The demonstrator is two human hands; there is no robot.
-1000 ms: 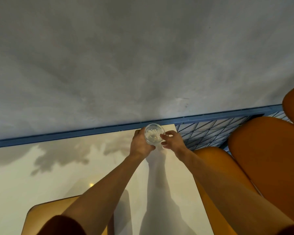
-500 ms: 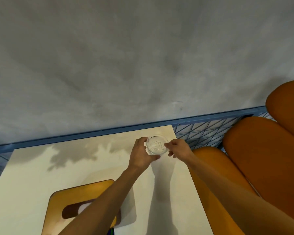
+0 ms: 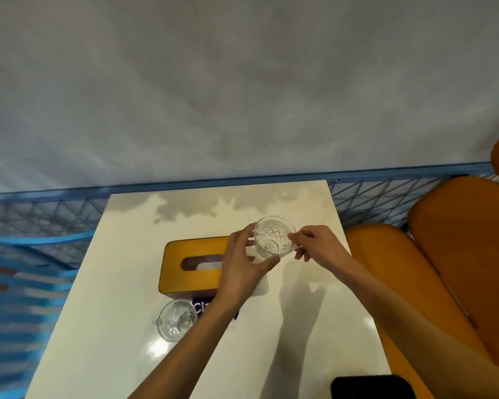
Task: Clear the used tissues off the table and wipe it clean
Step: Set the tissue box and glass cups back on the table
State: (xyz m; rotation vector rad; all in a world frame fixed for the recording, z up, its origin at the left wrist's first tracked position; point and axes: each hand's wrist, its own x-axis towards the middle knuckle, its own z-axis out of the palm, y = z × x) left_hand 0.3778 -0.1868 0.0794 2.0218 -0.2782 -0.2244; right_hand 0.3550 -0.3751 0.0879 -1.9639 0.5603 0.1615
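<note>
Step in hand, as judged: getting the glassware out of the way so the counter [image 3: 113, 298] can be cleared and wiped.

- Left hand [image 3: 239, 266] wraps the cut-glass tumbler [image 3: 272, 237], fingers [image 3: 244, 234] on the far side and thumb underneath on the near side.
- Right hand [image 3: 317, 249] pinches the rim on the opposite side.
- Cannot tell whether the base touches the counter.

To do it well: keep the tumbler upright with the left hand bearing the load. Set it down at a far corner, away from the wooden tissue box [image 3: 173, 272] just left of it.

Task's things:
- No used tissues are in view.
- The counter is pale and glossy with glare patches, and lies directly under both hands. Any soiling is hard to make out.
- A second glass [image 3: 177, 319] stands near the box's front edge, and a dark phone [image 3: 369, 387] lies at the near right.
</note>
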